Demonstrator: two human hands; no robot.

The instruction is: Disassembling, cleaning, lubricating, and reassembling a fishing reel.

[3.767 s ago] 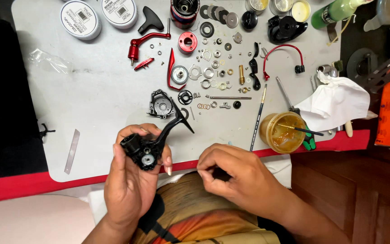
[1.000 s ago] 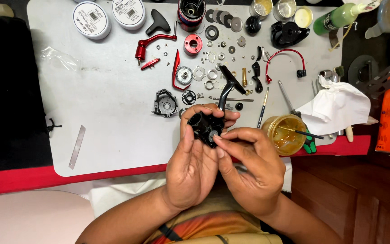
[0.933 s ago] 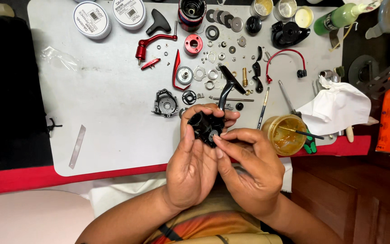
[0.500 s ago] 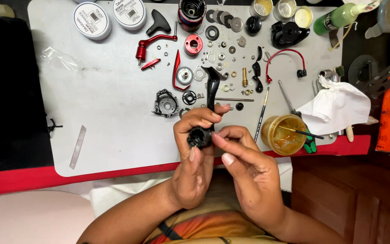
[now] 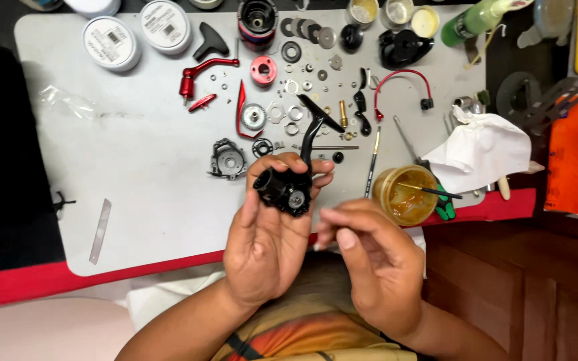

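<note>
My left hand (image 5: 265,241) holds a black fishing reel body (image 5: 285,187) with its stem pointing up toward the table's far side. A small silver bearing shows on the body's facing side. My right hand (image 5: 369,261) hovers just right of and below the body, fingers loosely curled and pinched; whether anything is between the fingertips cannot be told. Both hands are over the near edge of the grey mat (image 5: 148,154).
Several small reel parts lie spread on the mat: a red handle arm (image 5: 205,70), a gear (image 5: 254,117), a grey side plate (image 5: 227,159), washers and screws. A grease jar (image 5: 404,194) with a brush, a white tissue (image 5: 479,150) and two white tubs (image 5: 112,41) stand around.
The left hand has brought the reel body from the lower left up to the centre and turned it. The right hand, which touched the body a second ago, has drawn back from it.
</note>
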